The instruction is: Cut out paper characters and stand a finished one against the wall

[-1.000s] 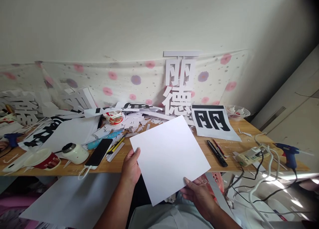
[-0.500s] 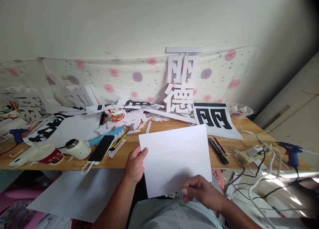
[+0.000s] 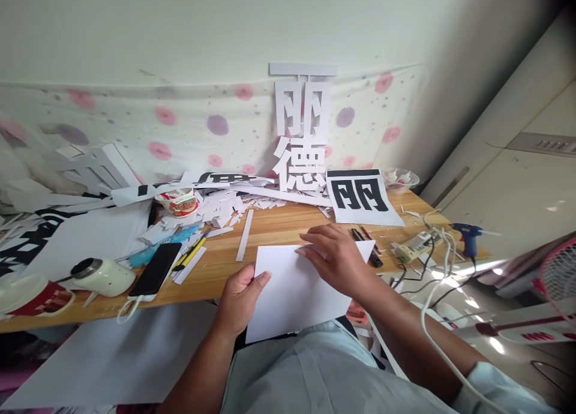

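Observation:
A plain white board sheet [image 3: 288, 303] lies tilted over my lap at the table's front edge. My left hand [image 3: 239, 299] grips its left edge, thumb on top and fingers underneath. Over the sheet's far edge is my right hand [image 3: 333, 259], its fingers reaching left and slightly apart. Nothing shows in that hand; whether its fingertips touch the sheet I cannot tell. Beyond the sheet, a narrow white strip [image 3: 244, 235] rests on the wooden table [image 3: 265, 225]. To the left lie a yellow utility knife [image 3: 191, 252] and a black phone [image 3: 158, 270].
Cut-out white characters [image 3: 300, 162] lean against the wall beside a printed character sheet [image 3: 362, 198]. White scraps [image 3: 220, 207] and a paper bowl [image 3: 180, 203] sit behind. A bottle [image 3: 105, 276] stands left; a glue gun [image 3: 470, 237] and cables [image 3: 434, 294] are right.
My right hand has moved from the sheet's near edge up to its far edge. The sheet has tipped flatter, with my left hand still gripping it. The view has turned right.

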The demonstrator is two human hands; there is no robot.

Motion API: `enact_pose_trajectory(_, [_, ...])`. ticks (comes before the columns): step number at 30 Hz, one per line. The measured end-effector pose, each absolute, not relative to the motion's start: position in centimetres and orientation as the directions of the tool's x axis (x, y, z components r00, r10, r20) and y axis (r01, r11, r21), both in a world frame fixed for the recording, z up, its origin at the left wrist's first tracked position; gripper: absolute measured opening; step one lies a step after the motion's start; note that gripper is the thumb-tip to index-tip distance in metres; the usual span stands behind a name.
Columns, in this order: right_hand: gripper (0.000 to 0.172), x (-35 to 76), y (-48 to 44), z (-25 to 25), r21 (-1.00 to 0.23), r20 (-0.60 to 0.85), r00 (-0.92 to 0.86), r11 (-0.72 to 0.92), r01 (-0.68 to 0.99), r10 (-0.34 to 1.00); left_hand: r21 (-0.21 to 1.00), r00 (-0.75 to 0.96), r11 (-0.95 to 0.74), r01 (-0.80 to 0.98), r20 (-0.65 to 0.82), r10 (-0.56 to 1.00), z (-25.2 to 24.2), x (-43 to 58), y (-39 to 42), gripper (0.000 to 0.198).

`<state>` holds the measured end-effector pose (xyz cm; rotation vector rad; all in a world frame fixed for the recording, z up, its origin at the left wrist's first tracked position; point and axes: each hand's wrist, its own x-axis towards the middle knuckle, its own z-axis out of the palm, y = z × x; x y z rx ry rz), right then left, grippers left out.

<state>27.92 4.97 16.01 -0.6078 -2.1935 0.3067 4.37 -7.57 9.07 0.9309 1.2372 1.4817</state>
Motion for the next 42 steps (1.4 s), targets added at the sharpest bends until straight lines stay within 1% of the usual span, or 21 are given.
enact_pose_trajectory(2, [0.022, 27.7, 5.1, 15.9, -0.528, 0.63, -0.542, 0.819, 0.225, 0.555, 0.981, -0.266, -0.017, -0.193, -0.035, 0.963, 9.4, 4.6, -7.7, 0.046])
enact_pose_trajectory(5, [0.023, 27.9, 5.0, 15.8, -0.722, 0.542, -0.535, 0.685, 0.098, 0.648, 0.981, -0.297, 0.002, -0.196, -0.061, 0.953, 9.7, 4.7, -8.0, 0.043])
enact_pose_trajectory(7, [0.026, 28.1, 4.8, 16.0, -0.807, 0.452, -0.568, 0.586, 0.067, 0.688, 0.982, -0.302, 0.023, -0.186, -0.079, 0.95, 9.9, 4.7, -8.0, 0.041])
enact_pose_trajectory(9, [0.031, 28.4, 4.8, 16.4, -0.855, 0.373, -0.603, 0.514, 0.073, 0.705, 0.983, -0.298, 0.038, -0.177, -0.09, 0.95, 10.0, 4.8, -8.0, 0.039])
enact_pose_trajectory(12, [0.034, 28.9, 5.0, 16.8, -0.854, 0.343, -0.575, 0.502, 0.139, 0.743, 0.981, -0.306, 0.038, -0.191, -0.097, 0.947, 9.8, 4.8, -7.9, 0.04])
enact_pose_trajectory(18, [0.032, 30.5, 6.7, 16.5, -0.704, 0.556, -0.295, 0.629, 0.33, 0.777, 0.984, -0.314, -0.024, -0.178, -0.034, 0.949, 9.3, 4.6, -7.8, 0.043])
enact_pose_trajectory(21, [0.033, 31.5, 7.1, 16.6, -0.7, 0.631, -0.116, 0.627, 0.341, 0.767, 0.98, -0.319, -0.024, -0.197, -0.041, 0.947, 9.0, 4.5, -7.8, 0.043])
enact_pose_trajectory(23, [0.035, 32.1, 6.7, 16.9, -0.722, 0.632, -0.08, 0.623, 0.302, 0.771, 0.974, -0.325, -0.017, -0.226, -0.059, 0.944, 8.9, 4.3, -7.7, 0.045])
enact_pose_trajectory(24, [0.036, 32.4, 6.4, 17.0, -0.736, 0.611, -0.135, 0.622, 0.265, 0.78, 0.97, -0.33, -0.017, -0.244, -0.067, 0.942, 8.8, 4.3, -7.7, 0.046])
enact_pose_trajectory(26, [0.039, 33.0, 5.7, 17.1, -0.777, 0.5, -0.396, 0.601, 0.188, 0.77, 0.958, -0.34, -0.023, -0.285, -0.079, 0.937, 8.8, 4.1, -7.5, 0.05])
enact_pose_trajectory(28, [0.036, 33.6, 5.1, 16.7, -0.816, 0.295, -0.702, 0.553, 0.168, 0.648, 0.947, -0.342, -0.03, -0.321, -0.086, 0.936, 8.8, 4.1, -7.3, 0.051])
enact_pose_trajectory(29, [0.032, 33.7, 4.8, 16.3, -0.821, 0.198, -0.793, 0.54, 0.187, 0.575, 0.942, -0.342, -0.031, -0.334, -0.091, 0.935, 8.9, 4.1, -7.3, 0.052])
enact_pose_trajectory(30, [0.029, 33.8, 4.7, 15.8, -0.816, 0.14, -0.834, 0.54, 0.209, 0.534, 0.938, -0.344, -0.03, -0.346, -0.097, 0.934, 9.0, 4.1, -7.2, 0.052])
enact_pose_trajectory(31, [0.027, 33.7, 4.5, 15.4, -0.803, 0.137, -0.836, 0.554, 0.22, 0.531, 0.935, -0.349, -0.027, -0.353, -0.105, 0.931, 9.0, 4.2, -7.2, 0.052])
enact_pose_trajectory(32, [0.025, 33.4, 4.4, 14.9, -0.783, 0.196, -0.804, 0.583, 0.217, 0.562, 0.934, -0.359, -0.025, -0.357, -0.112, 0.927, 9.1, 4.2, -7.1, 0.052])
enact_pose_trajectory(34, [0.023, 32.3, 4.0, 14.2, -0.711, 0.431, -0.659, 0.682, 0.173, 0.616, 0.936, -0.37, -0.02, -0.352, -0.12, 0.921, 9.1, 4.4, -7.0, 0.053])
enact_pose_trajectory(35, [0.022, 31.4, 3.8, 14.1, -0.632, 0.565, -0.577, 0.759, 0.157, 0.59, 0.938, -0.362, -0.01, -0.346, -0.123, 0.924, 9.1, 4.4, -7.0, 0.053])
enact_pose_trajectory(36, [0.028, 30.4, 3.6, 14.0, -0.534, 0.648, -0.555, 0.831, 0.156, 0.521, 0.94, -0.341, 0.003, -0.34, -0.127, 0.931, 8.9, 4.6, -6.9, 0.053])
enact_pose_trajectory(38, [0.051, 27.9, 3.1, 14.1, -0.37, 0.71, -0.577, 0.911, 0.182, 0.404, 0.951, -0.301, 0.019, -0.308, -0.117, 0.946, 8.6, 4.8, -6.7, 0.051])
enact_pose_trajectory(40, [0.068, 25.5, 2.9, 14.3, -0.297, 0.68, -0.629, 0.926, 0.232, 0.376, 0.971, -0.304, -0.007, -0.239, -0.068, 0.95, 8.2, 5.1, -6.4, 0.047])
enact_pose_trajectory(42, [0.07, 23.7, 2.8, 14.2, -0.262, 0.638, -0.673, 0.927, 0.267, 0.374, 0.984, -0.339, -0.064, -0.164, 0.004, 0.941, 8.0, 5.3, -6.1, 0.044])
